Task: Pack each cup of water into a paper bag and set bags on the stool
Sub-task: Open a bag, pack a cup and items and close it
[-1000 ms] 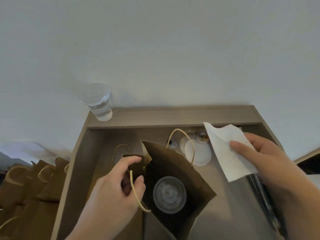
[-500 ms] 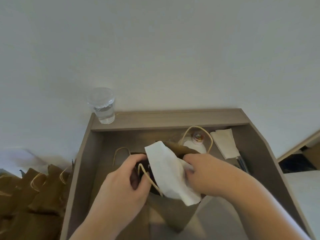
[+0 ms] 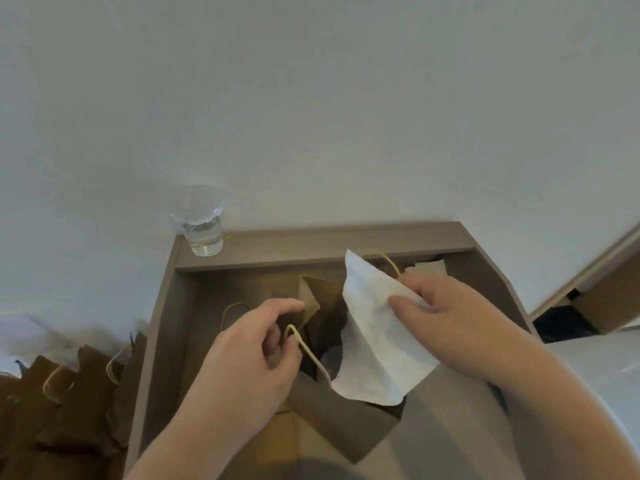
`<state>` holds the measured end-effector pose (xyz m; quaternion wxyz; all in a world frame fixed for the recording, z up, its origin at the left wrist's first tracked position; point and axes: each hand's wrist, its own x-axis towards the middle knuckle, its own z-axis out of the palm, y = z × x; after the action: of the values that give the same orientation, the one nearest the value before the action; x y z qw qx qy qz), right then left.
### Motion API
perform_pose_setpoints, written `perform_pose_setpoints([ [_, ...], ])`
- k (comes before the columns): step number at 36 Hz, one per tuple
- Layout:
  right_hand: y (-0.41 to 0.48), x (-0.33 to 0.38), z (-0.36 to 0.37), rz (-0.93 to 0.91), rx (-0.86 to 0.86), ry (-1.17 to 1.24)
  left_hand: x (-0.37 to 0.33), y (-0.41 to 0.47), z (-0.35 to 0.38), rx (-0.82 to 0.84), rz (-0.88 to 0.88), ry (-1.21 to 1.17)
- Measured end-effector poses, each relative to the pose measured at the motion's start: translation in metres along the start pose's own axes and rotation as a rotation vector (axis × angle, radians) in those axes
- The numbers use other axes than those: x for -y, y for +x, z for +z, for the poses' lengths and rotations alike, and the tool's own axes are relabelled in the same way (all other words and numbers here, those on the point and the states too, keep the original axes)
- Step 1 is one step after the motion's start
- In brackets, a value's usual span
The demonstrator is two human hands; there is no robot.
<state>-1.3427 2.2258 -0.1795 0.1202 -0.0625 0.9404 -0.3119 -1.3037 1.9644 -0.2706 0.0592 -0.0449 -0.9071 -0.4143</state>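
Inside the open brown paper bag (image 3: pixel 332 424), between the two hands, only a dim rounded shape shows beneath the napkin; whether it is a cup cannot be made out. The frame's lower edge cuts off the bag's near end. Just beyond the right hand a pale folded sheet (image 3: pixel 427 268) is mostly hidden.

The bag lies on a grey-brown surface with a raised ledge (image 3: pixel 311 239) along its far side, against a plain white wall. Left of and below the left hand, a row of dark brown paper bags with twine handles (image 3: pixel 69 403) is dim and partly cut off. A clear lidded plastic cup of water (image 3: pixel 202 233) stands upright on the ledge, beyond the left hand.

The left hand (image 3: pixel 249 358), fingers curled, pinches the bag's left rim, a pale twine handle (image 3: pixel 308 355) looping past its thumb. The right hand (image 3: pixel 450 320) pinches a white paper napkin (image 3: pixel 374 348) between thumb and fingers; the napkin hangs over the bag's mouth.
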Motion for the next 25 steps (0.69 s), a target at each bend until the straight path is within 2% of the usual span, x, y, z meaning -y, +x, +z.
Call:
perform_pose_setpoints([
  [6,-0.011,0.003,0.013,0.031,-0.037,0.378,-0.003,0.008,-0.011,0.082,0.104,0.058],
  [11,-0.014,0.004,0.023,0.11,-0.023,0.93,-0.016,0.01,-0.007,0.162,0.168,0.051],
  [16,-0.015,0.001,0.031,0.094,0.128,1.334,-0.023,0.012,-0.002,0.167,0.137,-0.024],
  [22,-0.005,0.002,0.039,0.196,0.206,1.374,-0.025,0.013,0.003,0.147,0.114,-0.036],
  [24,-0.002,0.004,0.042,0.23,0.19,1.267,-0.025,0.012,0.006,0.135,0.116,-0.036],
  [25,-0.002,0.005,0.045,0.231,0.165,1.121,-0.024,0.011,0.008,0.127,0.116,-0.025],
])
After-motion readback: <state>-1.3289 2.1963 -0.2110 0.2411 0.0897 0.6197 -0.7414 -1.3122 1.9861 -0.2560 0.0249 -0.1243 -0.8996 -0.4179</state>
